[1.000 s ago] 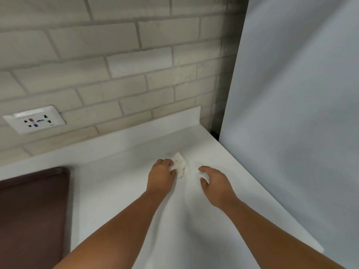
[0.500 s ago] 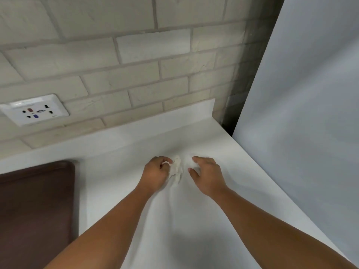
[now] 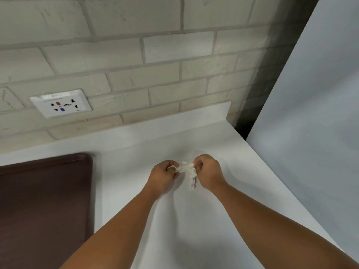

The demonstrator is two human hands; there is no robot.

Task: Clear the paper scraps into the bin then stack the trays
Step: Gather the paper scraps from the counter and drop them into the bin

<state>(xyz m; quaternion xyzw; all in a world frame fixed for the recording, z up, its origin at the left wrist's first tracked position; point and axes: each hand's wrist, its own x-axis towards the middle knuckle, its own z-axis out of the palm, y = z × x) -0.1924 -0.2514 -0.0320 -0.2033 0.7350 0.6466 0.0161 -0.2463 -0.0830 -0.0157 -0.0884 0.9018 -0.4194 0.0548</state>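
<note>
Both hands, left hand point(image 3: 162, 175) and right hand point(image 3: 207, 174), pinch the crumpled paper scrap point(image 3: 186, 169) above the tabletop point(image 3: 194, 220); binning and stacking the brown tray point(image 3: 44, 200) seemingly remain

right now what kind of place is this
Probably a kitchen or canteen counter: a white worktop against a pale brick wall, a wall socket above it, and a brown serving tray lying on it.
</note>
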